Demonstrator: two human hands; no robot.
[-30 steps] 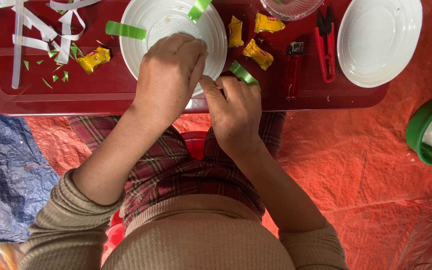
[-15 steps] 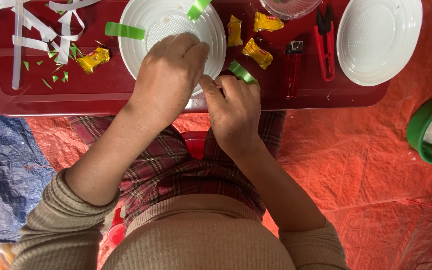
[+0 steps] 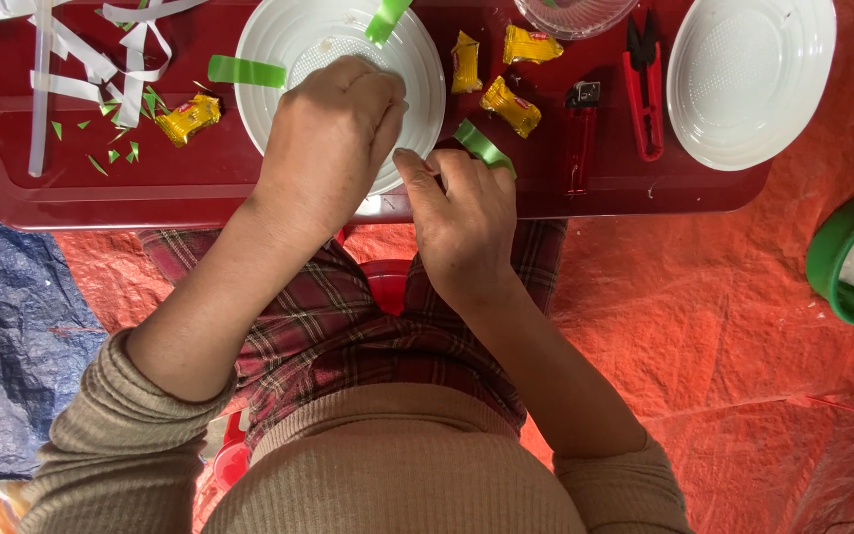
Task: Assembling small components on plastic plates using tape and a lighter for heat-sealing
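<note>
My left hand is closed, knuckles up, over the near rim of a white plastic plate on a dark red tray. What its fingers pinch is hidden. My right hand sits at the tray's front edge, fingers closed on a green strip that sticks out past its knuckles. The two hands touch at the fingertips. Another green strip lies across the plate's left rim, and a third green strip rests on its far rim.
Yellow wrapped candies lie right of the plate, one more candy to the left among white strips and green scraps. A red lighter, red snips, a second white plate and a green bowl stand to the right.
Both hands stay in place at the plate's near rim. The fingers shift only slightly around the green strip.
</note>
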